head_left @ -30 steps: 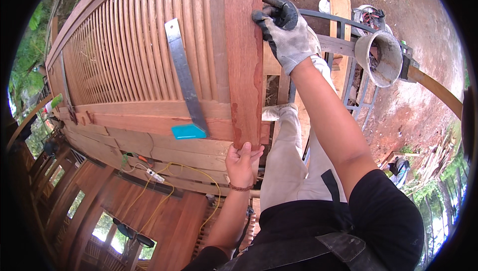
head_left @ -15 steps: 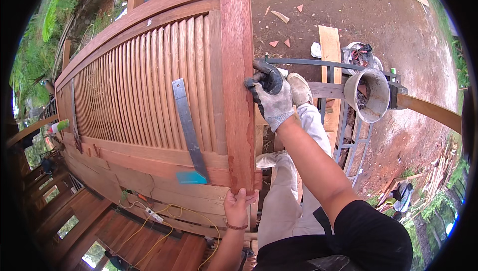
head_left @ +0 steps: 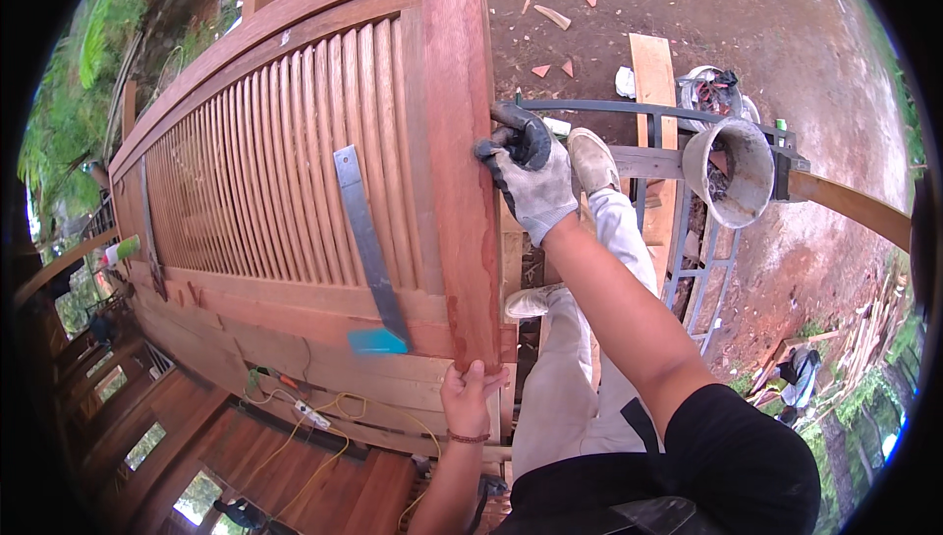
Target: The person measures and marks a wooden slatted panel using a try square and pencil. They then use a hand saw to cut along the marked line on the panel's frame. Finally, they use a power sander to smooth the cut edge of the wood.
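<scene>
A slatted wooden panel, a louvred shutter or door (head_left: 432,240), lies in front of me, with a wide reddish-brown board (head_left: 458,191) along its right side. My left hand (head_left: 470,395), bare with a bracelet at the wrist, grips the board's near end, thumb on top and fingers partly hidden below. At the board's right edge is my right hand (head_left: 530,171), in a grey and black work glove. Its fingers are curled in, and what they hold, if anything, cannot be made out. A try square (head_left: 365,230) with a steel blade and turquoise stock rests across the slats.
Right of the panel stand a dirty bucket (head_left: 728,173), a dark metal frame (head_left: 609,106) and a pale plank (head_left: 652,73). A yellow cord (head_left: 403,412) and a white power strip (head_left: 312,414) lie near left. Wood scraps (head_left: 553,17) litter the ground.
The whole view has shifted slightly. Both hands stay at about the same places on the board, and the square rests where it was on the slats.
</scene>
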### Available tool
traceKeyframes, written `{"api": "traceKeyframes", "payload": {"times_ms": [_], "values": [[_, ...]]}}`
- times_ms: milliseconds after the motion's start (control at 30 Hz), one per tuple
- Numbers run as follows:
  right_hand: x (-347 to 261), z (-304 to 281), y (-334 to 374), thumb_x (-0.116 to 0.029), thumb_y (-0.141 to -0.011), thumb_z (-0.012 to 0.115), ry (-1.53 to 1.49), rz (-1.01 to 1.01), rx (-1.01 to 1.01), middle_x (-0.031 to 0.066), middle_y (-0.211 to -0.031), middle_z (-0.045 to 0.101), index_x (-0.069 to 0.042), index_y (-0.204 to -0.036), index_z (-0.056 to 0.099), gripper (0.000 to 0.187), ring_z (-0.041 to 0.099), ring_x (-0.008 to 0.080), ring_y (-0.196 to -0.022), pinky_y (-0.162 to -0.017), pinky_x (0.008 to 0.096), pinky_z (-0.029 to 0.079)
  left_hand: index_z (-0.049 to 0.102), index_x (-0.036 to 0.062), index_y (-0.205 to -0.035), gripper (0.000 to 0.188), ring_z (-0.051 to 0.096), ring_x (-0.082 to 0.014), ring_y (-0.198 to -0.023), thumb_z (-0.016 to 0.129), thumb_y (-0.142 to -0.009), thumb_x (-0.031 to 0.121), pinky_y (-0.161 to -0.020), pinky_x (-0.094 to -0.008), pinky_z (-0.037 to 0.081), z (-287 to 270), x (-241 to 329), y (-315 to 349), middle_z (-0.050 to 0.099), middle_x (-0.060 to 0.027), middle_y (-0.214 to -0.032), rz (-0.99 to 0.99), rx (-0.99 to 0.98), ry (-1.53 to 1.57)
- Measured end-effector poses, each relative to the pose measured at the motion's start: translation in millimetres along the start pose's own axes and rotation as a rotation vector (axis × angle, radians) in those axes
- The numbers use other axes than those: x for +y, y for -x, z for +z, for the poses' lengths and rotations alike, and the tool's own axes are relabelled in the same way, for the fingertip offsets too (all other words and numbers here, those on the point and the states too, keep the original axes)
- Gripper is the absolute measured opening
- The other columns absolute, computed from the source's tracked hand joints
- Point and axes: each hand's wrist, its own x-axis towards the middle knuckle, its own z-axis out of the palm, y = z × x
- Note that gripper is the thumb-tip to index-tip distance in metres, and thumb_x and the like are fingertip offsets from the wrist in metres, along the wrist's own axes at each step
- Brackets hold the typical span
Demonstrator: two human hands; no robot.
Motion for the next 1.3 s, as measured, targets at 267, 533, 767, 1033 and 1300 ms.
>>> {"api": "traceKeyframes", "payload": {"times_ms": [267, 533, 767, 1033, 1300], "values": [[0.3, 0.5, -0.1, -0.005, -0.085, 0.074, 0.032, 0.006, 0.002, -0.0006, -0.085, 0.060, -0.004, -0.127, 0.058, 0.044, 0.053, 0.0048, -0.068, -0.059, 0.0203, 0.047, 0.054, -0.0014, -0.108, 0.018, 0.071, -0.0256, -0.081, 0.059, -0.099, 0.013, -0.075, -0.0376, 0.062, 1.8, -1.6, 0.4, 0.068, -0.0159, -0.093, -0.013, 0.020, 0.054], [-7.3, 7.0, -2.8, -0.015, -0.080, 0.080, 0.221, -0.162, 0.018, 0.0040, -0.083, 0.063, -0.002, -0.121, 0.060, 0.048, 0.059, 0.0102, -0.071, -0.067, 0.0261, 0.053, 0.056, 0.0001, -0.109, 0.021, 0.071, -0.0243, -0.075, 0.059, -0.100, 0.018, -0.071, -0.0361, 0.062, -2.4, 3.0, 5.9, 0.070, -0.0154, -0.093, 0.086, 0.050, 0.072], [-41.5, 40.7, -31.7, -0.023, -0.082, 0.073, 0.639, -0.176, -0.103, 0.0182, -0.101, 0.069, -0.004, -0.124, 0.056, 0.049, 0.066, 0.0363, -0.095, -0.087, 0.0436, 0.053, 0.059, -0.0003, -0.104, 0.025, 0.071, -0.0224, -0.075, 0.059, -0.100, 0.024, -0.067, -0.0322, 0.060, 7.2, 43.3, -5.6, 0.070, -0.0154, -0.089, 0.002, 0.000, -0.099], [-35.9, 33.7, -20.5, -0.020, -0.082, 0.073, 0.578, -0.316, -0.053, 0.0197, -0.103, 0.066, -0.005, -0.128, 0.055, 0.052, 0.067, 0.0355, -0.089, -0.080, 0.0427, 0.055, 0.059, -0.0006, -0.111, 0.027, 0.063, -0.0156, -0.083, 0.067, -0.094, 0.018, -0.074, -0.0296, 0.051, 7.8, 141.8, -55.5, 0.067, -0.0104, -0.095, 0.791, 0.307, -0.928], [-45.1, -26.4, 66.1, -0.010, -0.080, 0.075, 0.461, -0.354, -0.216, 0.0153, -0.098, 0.066, -0.004, -0.121, 0.060, 0.044, 0.069, 0.0277, -0.077, -0.069, 0.0379, 0.056, 0.044, -0.0039, -0.128, 0.043, 0.061, -0.0143, -0.086, 0.065, -0.092, 0.006, -0.075, -0.0283, 0.051, -11.1, 162.4, -88.1, 0.059, -0.0096, -0.103, 0.589, 0.177, -0.433]]}}
